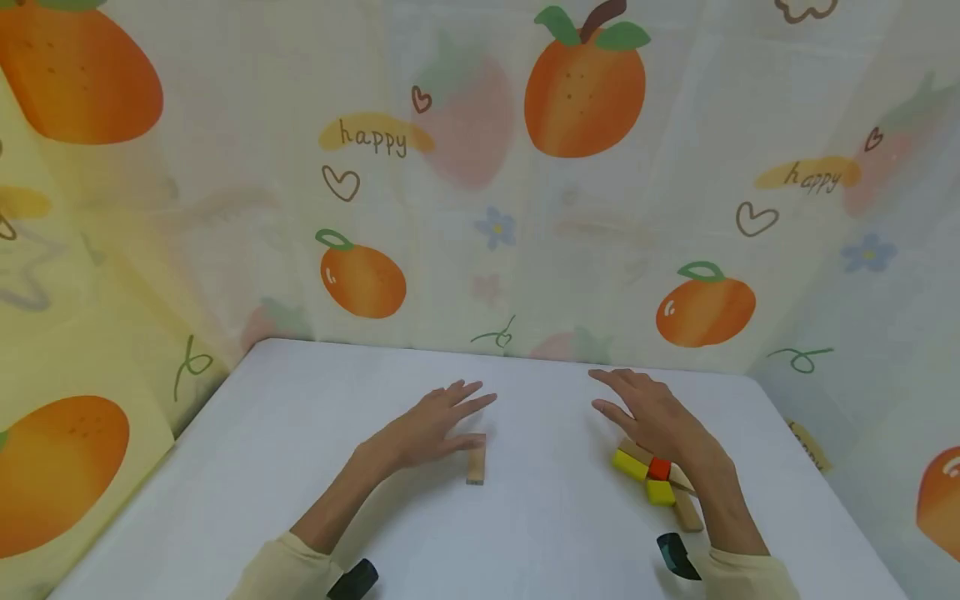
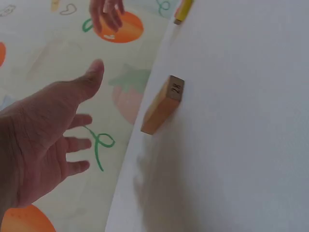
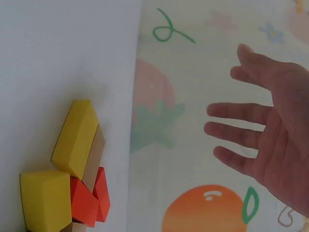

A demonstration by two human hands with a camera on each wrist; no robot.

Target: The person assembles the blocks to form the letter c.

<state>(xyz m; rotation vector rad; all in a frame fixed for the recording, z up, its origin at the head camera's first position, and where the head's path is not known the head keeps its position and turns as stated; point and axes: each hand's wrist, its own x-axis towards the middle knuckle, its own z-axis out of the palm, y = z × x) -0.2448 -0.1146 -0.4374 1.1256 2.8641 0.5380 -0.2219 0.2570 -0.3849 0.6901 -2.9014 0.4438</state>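
A plain wooden block (image 1: 477, 463) lies on the white table, with dark characters printed on one end (image 2: 176, 89). Over and beside it hovers my left hand (image 1: 429, 427), fingers extended and thumb spread; the left wrist view shows a gap between hand and block. On the right is a cluster of blocks: a longer yellow block (image 3: 75, 137), a shorter yellow block (image 3: 46, 200), red blocks (image 3: 83, 200) and plain wooden blocks (image 1: 687, 511). My right hand (image 1: 663, 418) is held above this cluster, its fingers spread, holding nothing. In the head view it covers part of the cluster.
The white table (image 1: 540, 533) ends at a back edge against a fruit-printed cloth (image 1: 450, 275). The same cloth hangs along the left and right sides. A dark band (image 1: 354, 580) is at the left sleeve, another (image 1: 677, 556) at the right.
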